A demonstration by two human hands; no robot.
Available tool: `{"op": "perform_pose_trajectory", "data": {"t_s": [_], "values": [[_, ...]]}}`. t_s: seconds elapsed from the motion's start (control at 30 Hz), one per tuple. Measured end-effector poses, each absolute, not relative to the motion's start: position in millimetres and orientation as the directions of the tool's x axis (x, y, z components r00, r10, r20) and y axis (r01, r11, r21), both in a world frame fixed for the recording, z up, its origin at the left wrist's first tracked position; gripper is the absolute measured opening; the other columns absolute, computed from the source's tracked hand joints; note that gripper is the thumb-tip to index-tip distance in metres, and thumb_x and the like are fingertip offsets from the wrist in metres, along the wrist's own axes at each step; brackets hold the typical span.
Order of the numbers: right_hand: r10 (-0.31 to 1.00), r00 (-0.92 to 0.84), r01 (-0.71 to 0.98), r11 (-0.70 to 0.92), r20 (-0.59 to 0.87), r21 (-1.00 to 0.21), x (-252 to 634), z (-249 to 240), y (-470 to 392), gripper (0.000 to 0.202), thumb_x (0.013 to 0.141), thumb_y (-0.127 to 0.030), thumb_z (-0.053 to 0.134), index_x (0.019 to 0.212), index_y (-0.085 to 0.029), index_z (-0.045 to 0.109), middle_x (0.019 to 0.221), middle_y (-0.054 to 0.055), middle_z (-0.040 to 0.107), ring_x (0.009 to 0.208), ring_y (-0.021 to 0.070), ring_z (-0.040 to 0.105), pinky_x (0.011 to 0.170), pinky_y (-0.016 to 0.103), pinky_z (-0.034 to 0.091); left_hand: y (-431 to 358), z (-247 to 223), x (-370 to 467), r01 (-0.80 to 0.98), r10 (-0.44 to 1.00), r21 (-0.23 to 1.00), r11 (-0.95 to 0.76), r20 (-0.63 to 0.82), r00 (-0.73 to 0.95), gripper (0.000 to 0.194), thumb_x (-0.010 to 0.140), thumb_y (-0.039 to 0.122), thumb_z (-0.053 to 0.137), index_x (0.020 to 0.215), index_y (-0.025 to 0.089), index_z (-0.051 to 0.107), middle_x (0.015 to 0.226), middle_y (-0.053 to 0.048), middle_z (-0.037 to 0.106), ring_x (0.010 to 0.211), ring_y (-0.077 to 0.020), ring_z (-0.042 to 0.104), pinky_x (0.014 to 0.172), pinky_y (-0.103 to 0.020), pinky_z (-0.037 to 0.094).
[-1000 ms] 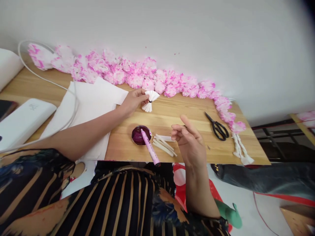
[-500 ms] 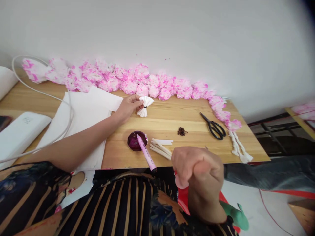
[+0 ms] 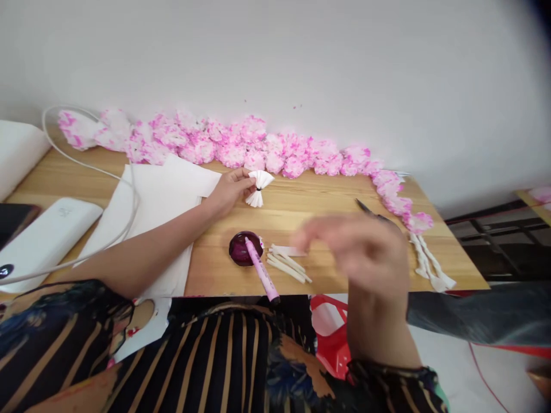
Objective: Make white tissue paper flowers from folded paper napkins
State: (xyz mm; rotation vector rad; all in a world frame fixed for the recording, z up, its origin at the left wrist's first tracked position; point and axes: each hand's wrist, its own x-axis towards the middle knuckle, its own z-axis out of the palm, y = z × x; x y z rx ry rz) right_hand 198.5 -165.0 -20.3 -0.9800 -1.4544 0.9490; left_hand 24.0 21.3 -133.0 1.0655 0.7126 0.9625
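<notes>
My left hand (image 3: 235,186) pinches a white pleated paper fan (image 3: 256,198), tied at its waist with a dark band, above the table. My right hand (image 3: 365,249) hovers over the table's front right part, smeared by motion; its fingers look curved, and whether anything is between them cannot be made out. Between the hands, a pink marker (image 3: 262,272) leans with its tip in a small dark purple dish (image 3: 239,252). Several pale sticks (image 3: 286,267) lie beside it near a white strip (image 3: 293,250). Scissors (image 3: 365,206) lie partly hidden behind my right hand.
A row of pink-and-white paper flowers (image 3: 232,146) runs along the wall, ending in white twisted tails (image 3: 424,264). White paper sheets (image 3: 150,195) lie under my left arm. At left are a white power bank (image 3: 55,235), a cable (image 3: 86,166) and a dark phone (image 3: 15,223).
My right hand has gone from a fist low at the table edge to a looser shape, slightly higher and rightward, covering the scissors' handles. My left hand keeps hold of the fan. The view has shifted slightly.
</notes>
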Motion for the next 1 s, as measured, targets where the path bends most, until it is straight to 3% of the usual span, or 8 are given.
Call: {"op": "perform_pose_trajectory", "data": {"t_s": [0.07, 0.27, 0.4, 0.53, 0.73, 0.9, 1.0], "values": [[0.942, 0.005, 0.193, 0.329, 0.337, -0.924, 212.1, -26.4, -120.3, 0.027, 0.084, -0.043, 0.078, 0.107, -0.029, 0.078, 0.106, 0.003, 0.078, 0.095, 0.0199, 0.075, 0.086, 0.040, 0.063, 21.7, -134.5, 23.8, -0.283, 0.905, 0.947, 0.155, -0.021, 0.425, 0.022, 0.069, 0.025, 0.081, 0.077, 0.015, 0.063, 0.067, 0.001, 0.065, 0.059, -0.0086, 0.057, 0.058, -0.020, 0.045], [0.990, -0.058, 0.341, 0.143, 0.131, -0.929, 220.5, -88.5, -35.7, 0.052, 0.084, -0.060, 0.071, 0.122, -0.024, 0.072, 0.128, 0.009, 0.073, 0.114, 0.0256, 0.068, 0.088, 0.041, 0.061, 20.1, -133.9, 23.0, -0.197, 0.896, 0.979, 0.060, 0.034, 0.443, 0.024, 0.072, 0.032, 0.080, 0.080, 0.015, 0.063, 0.065, 0.001, 0.065, 0.054, -0.0085, 0.054, 0.052, -0.020, 0.042], [0.996, -0.042, 0.249, 0.086, 0.078, -0.965, 212.9, -115.8, -34.5, 0.045, 0.079, -0.059, 0.075, 0.105, -0.022, 0.075, 0.104, 0.006, 0.075, 0.091, 0.0210, 0.068, 0.068, 0.032, 0.058, 18.3, -131.8, 24.4, -0.146, 0.872, 0.989, 0.036, 0.041, 0.488, 0.024, 0.073, 0.031, 0.079, 0.080, 0.016, 0.062, 0.063, 0.002, 0.062, 0.052, -0.0082, 0.053, 0.052, -0.021, 0.041], [0.998, 0.009, 0.173, 0.063, 0.065, -0.983, 210.6, -120.6, -41.1, 0.032, 0.075, -0.051, 0.078, 0.081, -0.020, 0.071, 0.074, -0.002, 0.065, 0.064, 0.0114, 0.055, 0.061, 0.027, 0.051, 18.7, -131.5, 25.7, -0.129, 0.864, 0.992, 0.007, 0.059, 0.500, 0.023, 0.075, 0.030, 0.077, 0.082, 0.015, 0.062, 0.065, 0.003, 0.061, 0.055, -0.0073, 0.052, 0.055, -0.020, 0.041], [0.989, 0.130, 0.086, 0.061, 0.072, -0.994, 209.4, -121.7, -41.2, 0.030, 0.073, -0.048, 0.079, 0.082, -0.021, 0.069, 0.071, -0.004, 0.064, 0.061, 0.0097, 0.054, 0.061, 0.025, 0.049, 21.5, -131.6, 24.7, -0.165, 0.870, 0.984, -0.066, 0.138, 0.473, 0.027, 0.082, 0.038, 0.071, 0.093, 0.015, 0.063, 0.086, -0.002, 0.068, 0.075, -0.0104, 0.061, 0.071, -0.022, 0.047], [0.985, 0.167, 0.014, 0.040, 0.041, -0.999, 206.0, -126.1, -39.7, 0.038, 0.070, -0.053, 0.081, 0.086, -0.022, 0.067, 0.070, -0.004, 0.065, 0.061, 0.0107, 0.057, 0.063, 0.026, 0.052, 19.1, -133.3, 25.8, -0.023, 0.842, 0.990, -0.143, 0.133, 0.523, 0.032, 0.073, 0.031, 0.076, 0.098, 0.016, 0.062, 0.097, -0.003, 0.068, 0.084, -0.0132, 0.062, 0.073, -0.023, 0.046], [0.985, 0.172, -0.002, 0.023, 0.022, -1.000, 208.5, -128.1, -38.2, 0.046, 0.071, -0.057, 0.079, 0.099, -0.023, 0.067, 0.080, -0.001, 0.070, 0.071, 0.0145, 0.063, 0.067, 0.029, 0.056, 15.2, -130.1, 24.5, 0.105, 0.846, 0.966, -0.237, 0.152, 0.511, 0.026, 0.076, 0.027, 0.070, 0.099, 0.017, 0.064, 0.097, -0.002, 0.069, 0.082, -0.0131, 0.060, 0.072, -0.023, 0.043]]}}
